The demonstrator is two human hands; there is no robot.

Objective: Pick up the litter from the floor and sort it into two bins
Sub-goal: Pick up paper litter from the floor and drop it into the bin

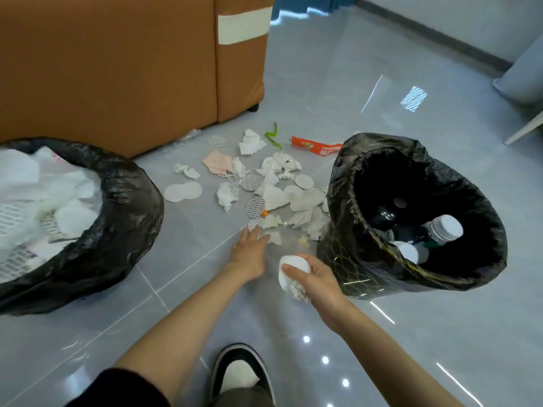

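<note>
Left hand (pixel 249 254) is stretched out low over the floor (pixel 411 333), fingers straight and spread. The fingertips touch the nearest foil disc (pixel 255 224) at the near edge of the litter pile (pixel 279 195), and it grips nothing. Right hand (pixel 317 277) is curled round a wad of white paper and round pads (pixel 289 267), held just above the floor beside the right bin (pixel 340 183).

The pile lies on the floor between the two bins, on the sofa (pixel 117 69) side. The left bin (pixel 129 186) has tissue and paper in it; the right one holds bottles (pixel 443 229).

I judge the step to be gathering more paper-type bits. The discs lie flat on glossy tile, so I'd slide one onto a tissue or over another's edge to lift it rather than pick at it with a nail. My right fist looks nearly full. I'd carry it across to the left bin before adding much, or loose pieces may drop. The red wrapper (pixel 317 146) and green scrap (pixel 271 136) at the far side need sorting separately.
</note>
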